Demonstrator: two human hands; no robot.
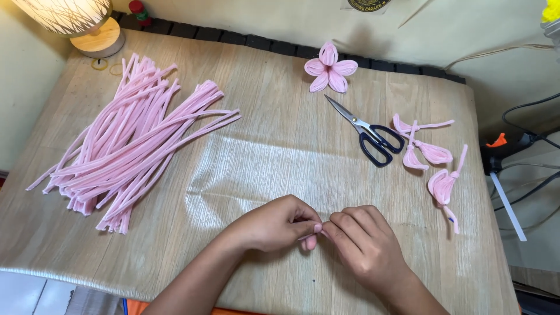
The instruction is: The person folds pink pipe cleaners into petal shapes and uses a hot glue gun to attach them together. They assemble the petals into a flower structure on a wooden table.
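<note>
Here the left hand [274, 224] and the right hand [364, 242] meet low on the counter [262, 151], fingertips almost touching. Both hands are pinching one small pink petal [310, 241], a folded bit of fuzzy wire. Only its round end peeks out under the fingers, so how it is bent inside cannot be seen.

It looks like the step in hand is shaping or twisting shut one petal. The fingers sit close at the petal's neck, where a twist would go.

To the left lies a big pile of pink fuzzy wires [131, 143], well apart from the hands. At the back sits a done pink flower [329, 69] with five petals. Near it lie black-handled scissors [367, 133], with the blades closed. Just right of them rest three loose petals [429, 157] with thin tails. A lamp [76, 23] stands in the far left corner.

The next move likely calls for a tight little turn of the wire ends while one hand keeps the loop flat. The grip should stay soft, so the fuzzy loop keeps its round shape. The twist should sit close to the loop, so it does not open again.
</note>
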